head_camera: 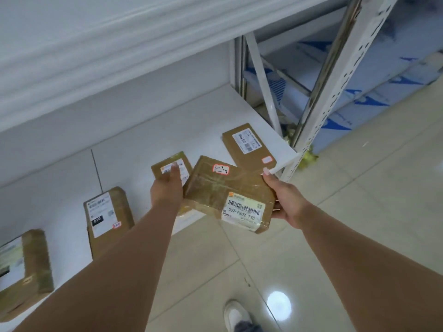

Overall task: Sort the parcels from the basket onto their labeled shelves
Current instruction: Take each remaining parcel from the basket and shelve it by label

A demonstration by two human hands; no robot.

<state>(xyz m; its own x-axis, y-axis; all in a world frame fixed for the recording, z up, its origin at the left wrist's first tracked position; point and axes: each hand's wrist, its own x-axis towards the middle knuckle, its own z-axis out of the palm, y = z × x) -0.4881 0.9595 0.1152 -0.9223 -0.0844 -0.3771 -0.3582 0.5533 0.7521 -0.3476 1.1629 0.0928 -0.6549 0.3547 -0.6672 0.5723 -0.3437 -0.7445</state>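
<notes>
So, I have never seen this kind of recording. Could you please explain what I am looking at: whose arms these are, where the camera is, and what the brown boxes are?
There is no machine here. A person wears a camera on the head, looking forward and down, so you see their own two arms.

The right hand holds a brown taped parcel by its edge; a red-bordered sticker on top has handwritten numbers. The left hand reaches to a smaller parcel on the white shelf, its fingers on the label.

Three more parcels lie on that shelf: one to the right, two to the left. Below you see the tiled floor and a white shoe.
</notes>
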